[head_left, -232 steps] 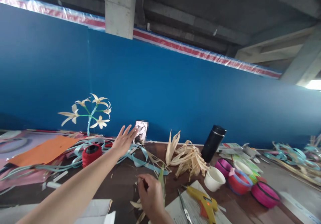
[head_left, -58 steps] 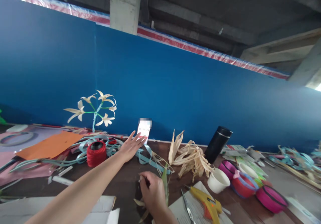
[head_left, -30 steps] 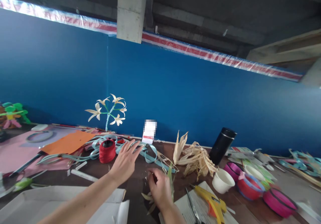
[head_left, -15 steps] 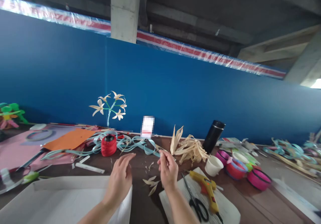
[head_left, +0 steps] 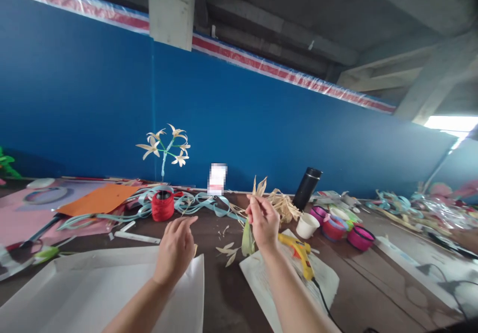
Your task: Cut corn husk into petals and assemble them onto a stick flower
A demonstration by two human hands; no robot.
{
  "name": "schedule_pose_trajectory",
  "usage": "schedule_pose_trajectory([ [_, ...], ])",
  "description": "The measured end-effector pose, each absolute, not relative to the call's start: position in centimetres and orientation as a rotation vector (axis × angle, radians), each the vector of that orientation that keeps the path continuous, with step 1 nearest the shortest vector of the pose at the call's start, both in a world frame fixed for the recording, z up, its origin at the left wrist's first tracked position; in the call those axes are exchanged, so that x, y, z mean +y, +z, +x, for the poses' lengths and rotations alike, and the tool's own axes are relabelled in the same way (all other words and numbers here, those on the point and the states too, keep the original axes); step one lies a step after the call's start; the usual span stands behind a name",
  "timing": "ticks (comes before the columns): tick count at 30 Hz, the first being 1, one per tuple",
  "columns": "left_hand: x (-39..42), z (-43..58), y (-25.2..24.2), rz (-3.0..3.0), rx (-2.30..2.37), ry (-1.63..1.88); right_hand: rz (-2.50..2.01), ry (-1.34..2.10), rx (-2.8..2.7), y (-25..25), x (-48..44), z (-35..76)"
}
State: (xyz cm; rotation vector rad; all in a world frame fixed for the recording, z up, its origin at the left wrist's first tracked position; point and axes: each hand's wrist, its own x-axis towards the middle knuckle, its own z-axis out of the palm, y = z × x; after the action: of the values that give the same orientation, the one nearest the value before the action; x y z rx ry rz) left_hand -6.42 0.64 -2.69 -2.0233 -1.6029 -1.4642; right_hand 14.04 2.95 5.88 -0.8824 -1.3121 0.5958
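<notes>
My right hand [head_left: 263, 220] is raised over the brown table [head_left: 212, 293], closed on a green-and-tan corn husk strip [head_left: 247, 231] that hangs below the fist. My left hand [head_left: 175, 247] hovers with fingers loosely spread over the corner of a large white sheet [head_left: 112, 293], holding nothing. Small husk scraps [head_left: 226, 249] lie between the hands. A pile of dried husks [head_left: 280, 204] sits just beyond my right hand.
A yellow glue gun [head_left: 298, 251] lies on a white board [head_left: 298, 280] at the right. Behind are a red thread spool [head_left: 163, 205], light-blue ribbon strips [head_left: 194, 203], a husk flower stem [head_left: 165, 149], a black flask [head_left: 306, 188], a white cup [head_left: 306, 225] and pink bowls [head_left: 359, 236].
My left hand has drawn back from the phone by the wall to the white sheet. My right hand has lifted off the table with the husk strip.
</notes>
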Motion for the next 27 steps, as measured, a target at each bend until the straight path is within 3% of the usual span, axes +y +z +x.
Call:
schedule_pose_trajectory([
  [8,-0.1,-6.0,-1.5,-2.302,-1.320,-1.450,-0.953,0.692,-1.585,5.5,0.2,14.6],
  [27,1.4,-13.6,-0.4,-1.191,-2.120,-1.365,-1.110,0.651,-1.440,-2.7,1.2,17.5],
])
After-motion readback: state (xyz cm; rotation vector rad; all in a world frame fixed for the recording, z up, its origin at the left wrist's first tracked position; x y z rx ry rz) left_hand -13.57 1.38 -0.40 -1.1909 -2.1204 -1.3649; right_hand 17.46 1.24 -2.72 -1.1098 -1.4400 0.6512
